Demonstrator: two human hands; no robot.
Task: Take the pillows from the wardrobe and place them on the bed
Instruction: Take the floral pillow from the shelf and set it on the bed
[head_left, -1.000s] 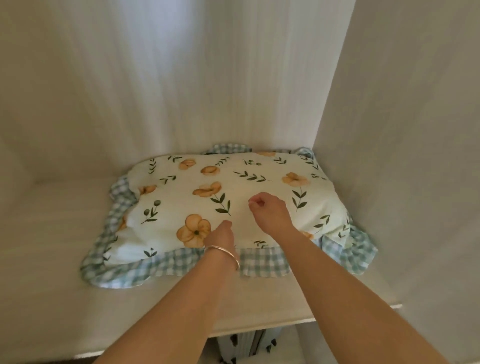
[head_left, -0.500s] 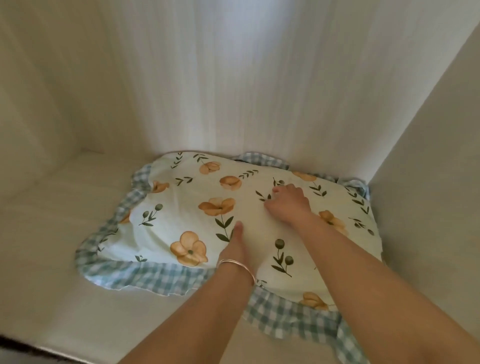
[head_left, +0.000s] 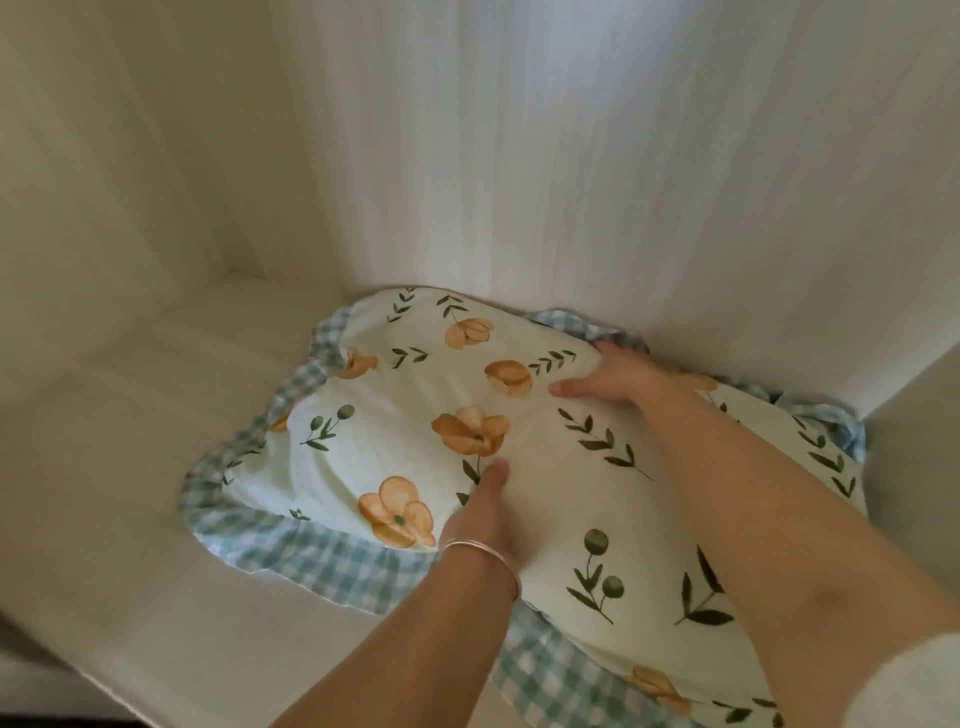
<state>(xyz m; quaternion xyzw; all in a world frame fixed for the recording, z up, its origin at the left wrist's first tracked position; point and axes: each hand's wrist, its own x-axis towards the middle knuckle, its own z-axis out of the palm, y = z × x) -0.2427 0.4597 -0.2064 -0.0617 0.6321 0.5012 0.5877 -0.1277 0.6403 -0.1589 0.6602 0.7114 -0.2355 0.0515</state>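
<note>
A cream pillow (head_left: 395, 441) printed with orange flowers and green sprigs, edged in a blue-green checked frill, lies on the wardrobe shelf (head_left: 130, 467). My left hand (head_left: 485, 514), with a thin bangle at the wrist, presses into the pillow's near side; its fingers sink under the bulge and only the thumb shows on top. My right hand (head_left: 610, 382) reaches over the pillow to its far edge, with the fingers curled over that edge by the back wall and the thumb on top. The pillow's right corner sits against the wardrobe's right wall.
White back panel (head_left: 519, 156), left wall (head_left: 78, 182) and right wall (head_left: 924, 415) close in the shelf. Bare shelf lies left of the pillow. The shelf's front edge (head_left: 78, 670) runs along the lower left.
The view has come closer into the wardrobe. My right hand has slid from the pillow's middle to its far edge. My left hand has dug deeper into the near side.
</note>
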